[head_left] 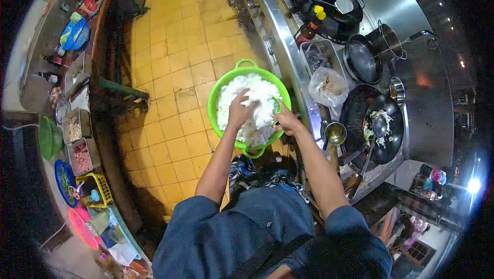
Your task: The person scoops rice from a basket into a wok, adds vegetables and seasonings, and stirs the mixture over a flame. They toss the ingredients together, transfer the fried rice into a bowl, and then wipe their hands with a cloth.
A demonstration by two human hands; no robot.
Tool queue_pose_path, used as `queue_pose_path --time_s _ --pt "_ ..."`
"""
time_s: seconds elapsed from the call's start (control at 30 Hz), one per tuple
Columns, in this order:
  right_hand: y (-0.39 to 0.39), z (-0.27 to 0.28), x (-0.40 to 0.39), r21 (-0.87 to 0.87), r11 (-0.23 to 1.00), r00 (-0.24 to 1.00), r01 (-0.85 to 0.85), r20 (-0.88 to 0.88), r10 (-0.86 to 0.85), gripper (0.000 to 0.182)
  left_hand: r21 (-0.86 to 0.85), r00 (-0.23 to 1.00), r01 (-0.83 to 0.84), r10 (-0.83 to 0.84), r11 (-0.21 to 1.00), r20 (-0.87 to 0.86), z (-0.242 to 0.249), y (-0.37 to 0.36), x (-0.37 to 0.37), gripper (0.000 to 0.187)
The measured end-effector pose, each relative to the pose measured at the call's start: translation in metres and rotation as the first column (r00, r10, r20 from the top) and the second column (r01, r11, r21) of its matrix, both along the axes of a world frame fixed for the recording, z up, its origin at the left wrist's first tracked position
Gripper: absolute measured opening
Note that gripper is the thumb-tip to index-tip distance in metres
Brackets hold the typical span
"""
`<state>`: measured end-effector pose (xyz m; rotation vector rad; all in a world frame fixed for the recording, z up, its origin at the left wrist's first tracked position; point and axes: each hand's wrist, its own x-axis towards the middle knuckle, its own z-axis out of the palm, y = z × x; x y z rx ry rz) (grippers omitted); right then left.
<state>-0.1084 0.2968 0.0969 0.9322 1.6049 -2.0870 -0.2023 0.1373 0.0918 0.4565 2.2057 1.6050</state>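
A bright green plastic basin [212,105] with loop handles is heaped with white, fluffy cooked rice [256,84]. My left hand [242,112] is over the rice, fingers spread, touching or just above its surface. At the basin's right side my right hand [288,120] is closed round the edge of a small green-rimmed bowl [278,107]. That bowl is tilted toward the rice, and most of its body is hidden.
On the stove at right, a wok [395,134] holds pale shredded food and a ladle. Nearby are a small pot of yellowish liquid [335,133], a plastic bag [328,86], and a sauce bottle [307,31]. Trays of diced meat [81,156] line the left counter. Yellow tiles [177,73] cover the floor.
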Motion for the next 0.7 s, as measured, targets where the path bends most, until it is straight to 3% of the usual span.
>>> queue_pose_path --time_s 0.07,0.1,0.13,0.2,0.23,0.27,0.33,0.37,0.4,0.47,0.5,0.57,0.6,0.67,0.7 --pt "-0.005 0.03 0.001 -0.041 0.998 0.998 0.049 0.033 -0.048 0.069 0.061 0.985 -0.041 0.03 0.997 0.172 -0.024 -0.002 -0.009 0.057" --pt "-0.006 0.042 0.002 -0.084 0.992 0.993 0.097 0.073 -0.091 0.065 0.187 0.954 -0.065 0.006 0.98 0.301 -0.019 -0.002 -0.009 0.059" --pt "-0.003 0.036 0.005 -0.085 0.991 0.993 0.104 0.068 -0.099 0.065 0.187 0.955 -0.056 -0.002 0.981 0.297 -0.013 -0.002 -0.007 0.059" --pt "0.003 0.024 0.011 -0.196 0.974 0.993 0.116 0.051 -0.108 0.06 0.221 0.756 -0.304 0.094 0.927 0.648 -0.001 -0.005 -0.004 0.061" --pt "0.005 0.025 0.014 -0.23 0.967 0.994 0.109 0.036 -0.104 0.053 0.286 0.72 -0.272 -0.002 0.919 0.694 -0.01 -0.01 -0.004 0.057" --pt "0.002 0.022 0.017 -0.235 0.964 0.992 0.124 0.036 -0.119 0.053 0.281 0.72 -0.258 -0.01 0.924 0.694 -0.014 -0.01 -0.002 0.057" --pt "-0.005 0.022 0.014 -0.267 0.925 0.962 0.271 0.051 -0.268 0.044 0.075 0.332 -0.634 0.183 0.77 0.925 -0.004 0.0 -0.001 0.053" --pt "-0.005 0.024 0.016 -0.245 0.93 0.962 0.272 0.032 -0.273 0.037 0.024 0.359 -0.596 0.24 0.803 0.902 0.001 0.005 0.004 0.054" --pt "-0.012 0.025 0.019 -0.227 0.881 0.907 0.415 0.032 -0.419 0.035 0.031 0.367 -0.57 0.221 0.821 0.904 0.016 0.011 0.009 0.054" --pt "-0.005 0.008 0.028 -0.189 0.913 0.932 0.361 0.077 -0.353 0.036 0.386 0.371 -0.586 -0.187 0.712 0.91 0.033 0.025 0.02 0.048" --pt "0.0 0.011 0.038 -0.231 0.895 0.923 0.381 0.031 -0.385 0.035 0.486 0.374 -0.572 -0.318 0.661 0.871 0.028 0.034 0.025 0.048" --pt "0.017 0.033 0.057 -0.26 0.87 0.9 0.419 -0.009 -0.436 0.03 0.595 0.405 -0.499 -0.437 0.63 0.803 0.046 0.061 0.038 0.048" --pt "0.026 0.057 0.071 -0.124 0.864 0.872 0.488 0.039 -0.487 0.03 0.637 0.404 -0.461 -0.494 0.618 0.77 0.068 0.074 0.048 0.049" --pt "0.048 0.109 0.099 0.025 0.724 0.72 0.689 0.08 -0.689 0.029 0.644 0.303 -0.418 -0.57 0.641 0.763 0.092 0.11 0.071 0.051" --pt "0.067 0.108 0.119 0.018 0.698 0.694 0.716 -0.117 -0.71 0.029 0.699 0.313 -0.345 -0.625 0.627 0.715 0.108 0.129 0.084 0.052"
